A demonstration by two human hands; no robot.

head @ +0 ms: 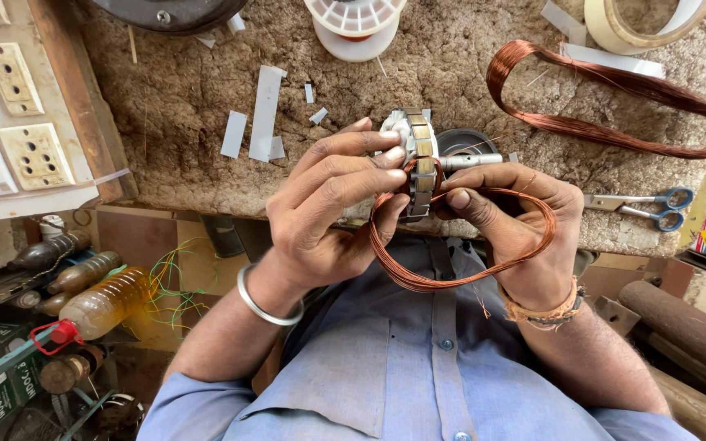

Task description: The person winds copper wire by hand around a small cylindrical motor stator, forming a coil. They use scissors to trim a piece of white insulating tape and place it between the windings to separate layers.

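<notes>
The wire coil in the hands is bright copper-orange, and so is the larger wire loop on the bench, which is rough mottled brown. The motor core shows dull brass-coloured segments on pale metal. The paper strips are white. The scissors have blue handles. The shirt is plain light blue. The bottle holds amber-yellow liquid and has a red cap.
</notes>
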